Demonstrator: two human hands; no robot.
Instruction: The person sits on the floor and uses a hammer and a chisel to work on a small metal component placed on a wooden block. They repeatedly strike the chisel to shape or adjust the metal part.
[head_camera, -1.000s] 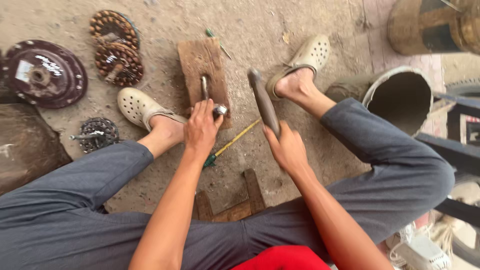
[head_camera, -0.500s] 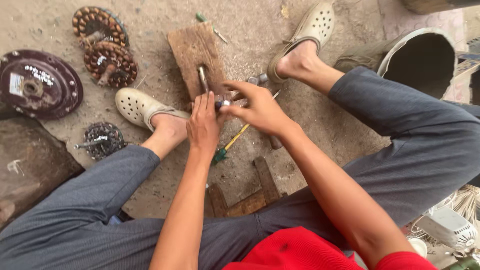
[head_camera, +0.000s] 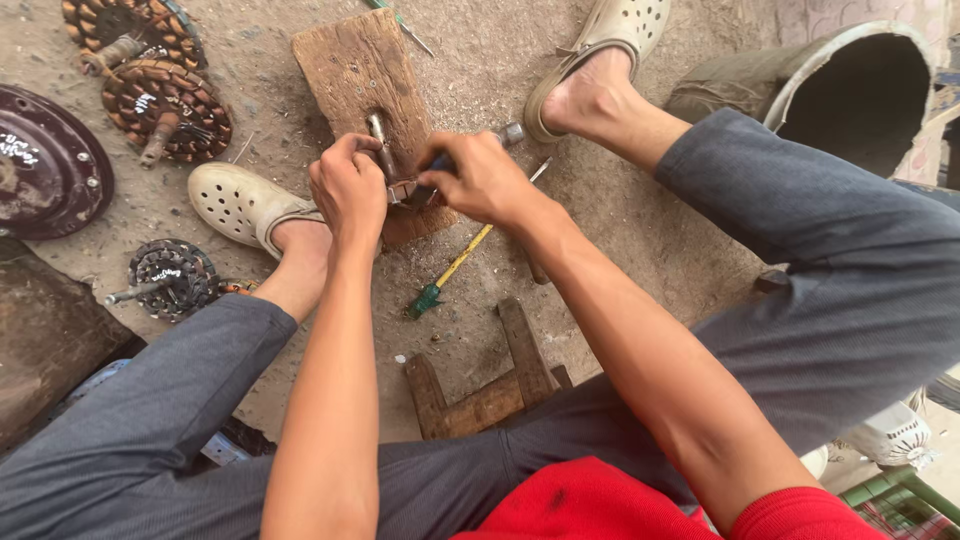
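**Operator:** Hands first, nearest to me. I am seeing the left hand (head_camera: 348, 190) curling closed around a small metal shaft-and-ring part (head_camera: 385, 160) that is standing on the weathered brown wooden block (head_camera: 362, 85). The right hand (head_camera: 480, 178) is clenching what looks like a dark-handled tool, its fingers wrapped tight just beside that part; I cannot tell the tool's working end, since the hands are hiding it.

**Observer:** What are you worrying about?

**Operator:** I am judging that the fingers of both hands are crowding the same small part, so a slip of the tool could be pinching or striking the left fingers. The block is lying loose on gritty ground between the feet, so it could be shifting under pressure. The yellow-and-green screwdriver (head_camera: 450, 270) is lying just below the block, close to the left foot in its cream perforated clog (head_camera: 235, 203), and could be getting kicked.

**Observer:** And farther out?

**Operator:** Copper-wound motor stators (head_camera: 165, 95) and a dark round metal cover (head_camera: 40, 160) are sitting well apart, at the far left.

**Observer:** Any change from a second ago?

**Operator:** Yes. Then the right hand was holding a long dark bar off to the right of the block; now it is working at the part beside the left hand, and the view is sitting closer.
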